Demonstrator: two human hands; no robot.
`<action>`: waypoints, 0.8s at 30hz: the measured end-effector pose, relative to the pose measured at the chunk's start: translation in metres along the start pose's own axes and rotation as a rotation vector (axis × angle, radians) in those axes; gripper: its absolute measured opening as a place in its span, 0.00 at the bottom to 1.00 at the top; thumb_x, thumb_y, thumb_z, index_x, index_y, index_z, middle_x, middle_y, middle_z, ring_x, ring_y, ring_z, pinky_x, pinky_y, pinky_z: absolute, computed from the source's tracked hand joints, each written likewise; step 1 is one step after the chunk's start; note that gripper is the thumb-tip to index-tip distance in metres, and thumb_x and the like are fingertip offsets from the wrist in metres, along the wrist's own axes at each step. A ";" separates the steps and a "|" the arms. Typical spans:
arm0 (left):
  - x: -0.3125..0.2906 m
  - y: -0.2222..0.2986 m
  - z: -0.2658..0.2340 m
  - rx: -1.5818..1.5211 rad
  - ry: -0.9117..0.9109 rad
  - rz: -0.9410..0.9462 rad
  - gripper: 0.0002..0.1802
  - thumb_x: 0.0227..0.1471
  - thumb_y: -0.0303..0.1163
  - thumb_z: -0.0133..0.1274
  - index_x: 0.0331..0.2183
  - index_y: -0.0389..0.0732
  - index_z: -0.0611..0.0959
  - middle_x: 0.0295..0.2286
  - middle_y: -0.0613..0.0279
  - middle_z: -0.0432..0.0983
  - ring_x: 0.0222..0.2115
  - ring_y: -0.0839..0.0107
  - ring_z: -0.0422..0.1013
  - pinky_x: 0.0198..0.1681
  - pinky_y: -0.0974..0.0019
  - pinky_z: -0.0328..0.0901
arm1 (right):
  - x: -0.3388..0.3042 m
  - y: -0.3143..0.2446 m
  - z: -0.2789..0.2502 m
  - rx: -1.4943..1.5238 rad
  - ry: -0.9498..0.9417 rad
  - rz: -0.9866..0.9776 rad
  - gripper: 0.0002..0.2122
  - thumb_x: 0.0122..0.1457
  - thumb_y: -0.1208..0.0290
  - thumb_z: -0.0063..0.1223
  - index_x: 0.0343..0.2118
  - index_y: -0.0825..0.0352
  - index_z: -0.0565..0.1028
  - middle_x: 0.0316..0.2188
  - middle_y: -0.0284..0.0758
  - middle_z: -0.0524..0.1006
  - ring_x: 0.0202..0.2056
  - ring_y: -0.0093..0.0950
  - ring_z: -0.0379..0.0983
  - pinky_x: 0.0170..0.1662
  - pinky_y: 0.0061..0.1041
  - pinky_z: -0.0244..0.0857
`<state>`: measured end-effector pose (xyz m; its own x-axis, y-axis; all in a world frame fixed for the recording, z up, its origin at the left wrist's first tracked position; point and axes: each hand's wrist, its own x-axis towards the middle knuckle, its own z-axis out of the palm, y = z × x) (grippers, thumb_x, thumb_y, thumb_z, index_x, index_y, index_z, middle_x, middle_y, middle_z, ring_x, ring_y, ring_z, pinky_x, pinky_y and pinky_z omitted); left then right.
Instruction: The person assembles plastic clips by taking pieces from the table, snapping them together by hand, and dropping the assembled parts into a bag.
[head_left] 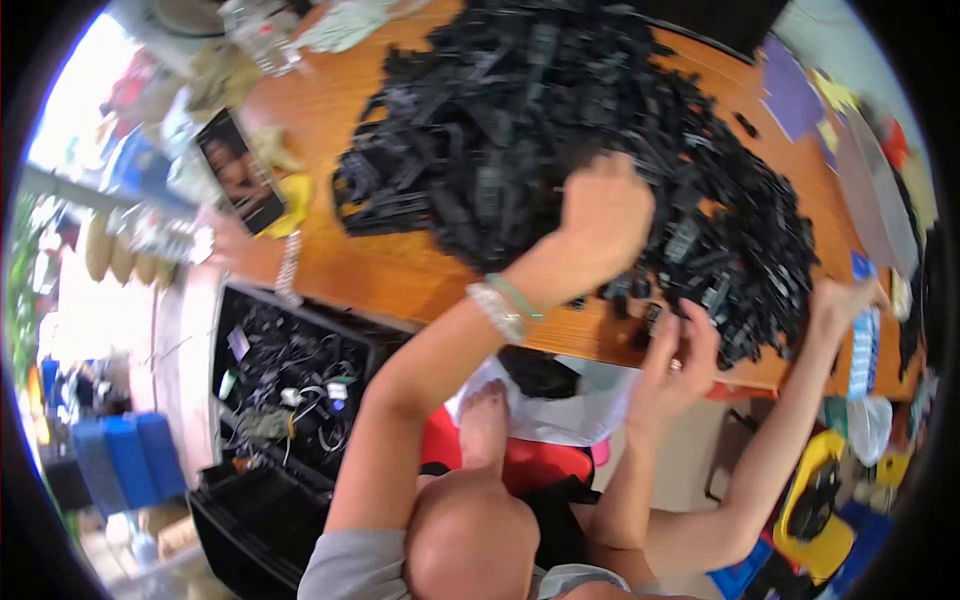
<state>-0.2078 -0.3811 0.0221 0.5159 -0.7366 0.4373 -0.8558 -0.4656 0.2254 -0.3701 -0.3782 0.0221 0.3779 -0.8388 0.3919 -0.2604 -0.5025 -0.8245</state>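
Head view: phone [240, 170] left of black parts heap [500, 120]; crate [381, 348] beside table [350, 275].

One pile of black parts [520, 120], too many to count, on the bench [320, 270]; two hands [605, 215] [690, 350] at its near edge; two bracelets [496, 312]; one ring [676, 365]; one phone [240, 170] toward the left edge; two crates [370, 348] [250, 525] below the near left corner.

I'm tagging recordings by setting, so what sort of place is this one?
Probably a small, improvised workshop, though I can't be certain: a big heap of black parts covers much of a wooden table, and a black crate beside it holds loose cables and bits.
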 end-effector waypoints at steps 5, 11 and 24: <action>-0.002 -0.002 -0.019 -0.332 0.074 -0.133 0.13 0.42 0.34 0.57 0.22 0.32 0.78 0.25 0.52 0.72 0.25 0.59 0.72 0.29 0.61 0.67 | -0.004 0.007 -0.005 0.277 -0.144 0.262 0.07 0.57 0.78 0.47 0.38 0.71 0.72 0.25 0.31 0.71 0.21 0.17 0.64 0.24 0.15 0.59; -0.024 0.000 -0.045 -1.571 0.349 -0.508 0.07 0.52 0.26 0.51 0.27 0.32 0.72 0.24 0.62 0.74 0.26 0.78 0.71 0.31 0.76 0.66 | -0.002 0.009 -0.010 0.661 0.207 0.415 0.10 0.60 0.70 0.47 0.40 0.72 0.70 0.22 0.33 0.72 0.19 0.16 0.63 0.20 0.13 0.54; -0.116 0.025 -0.048 -1.788 -0.330 -0.627 0.10 0.57 0.29 0.45 0.36 0.32 0.74 0.29 0.63 0.73 0.26 0.78 0.69 0.26 0.73 0.68 | -0.026 0.000 -0.043 0.561 -0.381 0.335 0.06 0.53 0.85 0.47 0.34 0.77 0.73 0.21 0.40 0.74 0.19 0.25 0.72 0.22 0.17 0.63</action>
<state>-0.2908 -0.2829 0.0189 0.5208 -0.8389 -0.1582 0.5005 0.1499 0.8527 -0.4181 -0.3657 0.0299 0.6658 -0.7462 -0.0006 0.0377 0.0345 -0.9987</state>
